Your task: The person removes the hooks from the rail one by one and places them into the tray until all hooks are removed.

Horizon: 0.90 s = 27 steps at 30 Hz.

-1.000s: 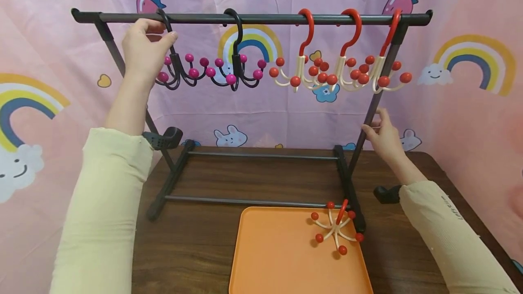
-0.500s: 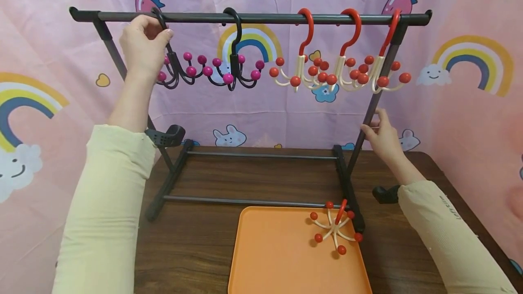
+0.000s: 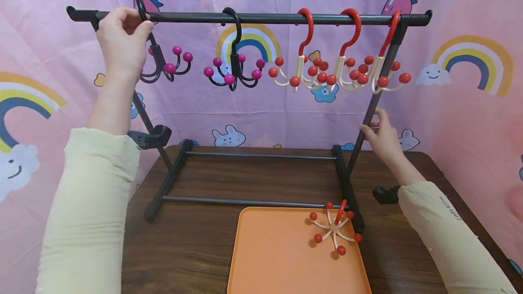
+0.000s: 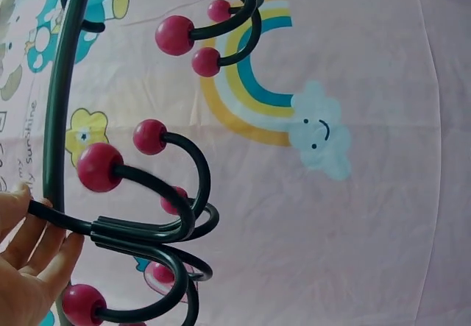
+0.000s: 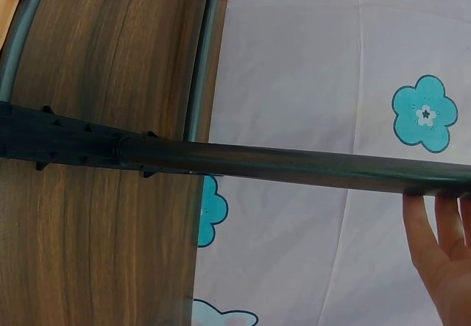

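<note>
My left hand (image 3: 122, 42) pinches the neck of a black claw-shaped hanger (image 3: 157, 60) with pink balls, near the left end of the rack's top bar (image 3: 269, 18). The hanger's hook rises above the bar, and its lower part leans a little. In the left wrist view, fingertips hold the same hanger (image 4: 140, 234) beside the bar. My right hand (image 3: 384, 142) holds the rack's right post (image 3: 373, 103), thumb at the front and fingers behind. The right wrist view has fingertips against that post (image 5: 309, 167); the thumb is not visible there.
A second black hanger (image 3: 235, 65) and three cream hangers with red hooks and balls, one being the middle hanger (image 3: 340, 65), hang along the bar. Another cream-and-red hanger (image 3: 335, 228) lies on an orange tray (image 3: 265, 257) on the wooden table (image 3: 180, 248).
My left hand has moved left along the bar, carrying the black hanger, whose hook now stands higher above the bar. The right hand stays on the post.
</note>
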Available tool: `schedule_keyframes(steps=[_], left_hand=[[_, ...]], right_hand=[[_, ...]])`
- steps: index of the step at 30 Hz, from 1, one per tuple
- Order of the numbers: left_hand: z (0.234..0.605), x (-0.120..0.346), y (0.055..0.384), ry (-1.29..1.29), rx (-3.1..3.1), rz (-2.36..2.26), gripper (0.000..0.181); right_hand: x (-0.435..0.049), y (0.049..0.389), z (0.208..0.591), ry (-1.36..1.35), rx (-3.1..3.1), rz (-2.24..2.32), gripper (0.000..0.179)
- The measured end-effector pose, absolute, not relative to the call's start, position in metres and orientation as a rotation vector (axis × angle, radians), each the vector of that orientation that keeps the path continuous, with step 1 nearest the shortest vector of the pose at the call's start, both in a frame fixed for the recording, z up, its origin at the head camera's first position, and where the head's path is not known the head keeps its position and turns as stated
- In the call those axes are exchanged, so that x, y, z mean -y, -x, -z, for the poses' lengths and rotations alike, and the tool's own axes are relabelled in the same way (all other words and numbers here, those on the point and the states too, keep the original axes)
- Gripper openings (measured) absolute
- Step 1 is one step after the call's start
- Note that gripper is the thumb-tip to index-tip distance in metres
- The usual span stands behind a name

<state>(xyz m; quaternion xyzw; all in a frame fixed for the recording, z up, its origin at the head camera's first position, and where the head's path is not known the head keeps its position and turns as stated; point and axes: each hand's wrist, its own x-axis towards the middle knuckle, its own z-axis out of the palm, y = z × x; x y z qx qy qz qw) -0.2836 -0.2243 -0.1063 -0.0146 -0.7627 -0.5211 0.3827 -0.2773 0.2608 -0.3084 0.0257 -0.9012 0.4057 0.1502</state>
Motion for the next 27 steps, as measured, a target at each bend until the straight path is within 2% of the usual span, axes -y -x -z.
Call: schedule_keyframes(steps=[19, 27], left_hand=[[0.118, 0.228, 0.250, 0.098, 1.851, 1.469, 0.016], [0.147, 0.231, 0.238, 0.041, 1.880, 1.422, 0.020]], right_hand=[[-0.259, 0.277, 0.309, -0.080, 2.580, -1.161, 0.044], [-0.259, 0.276, 0.309, -0.070, 2.593, -1.174, 0.046]])
